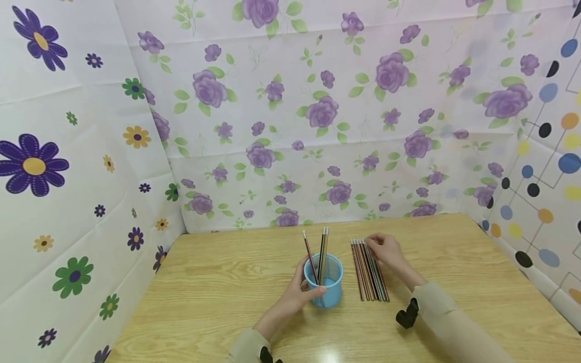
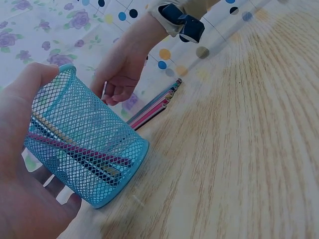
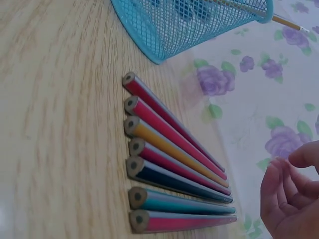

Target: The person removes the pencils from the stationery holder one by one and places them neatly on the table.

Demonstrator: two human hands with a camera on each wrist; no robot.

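Observation:
My left hand (image 1: 290, 298) grips a light-blue mesh pencil cup (image 1: 334, 293) by its side, thumb across the front. Inside the cup lean a dark red pencil (image 1: 309, 250) and black and gold pencils (image 1: 323, 252), white ends up. Right of the cup, several pencils (image 3: 174, 174) in red, yellow, dark blue and teal lie side by side on the table, flat unsharpened ends toward me. My right hand (image 1: 385, 249) is over their far ends, fingertips close to the rightmost ones. In the right wrist view its fingers (image 3: 272, 185) bend loosely toward the thumb, with nothing between them.
The wood-grain table (image 1: 218, 282) reaches back to a wall cloth (image 1: 290, 126) with purple roses. Patterned cloths also hang at the left and right sides. A black strap device (image 1: 407, 313) is worn at my right wrist.

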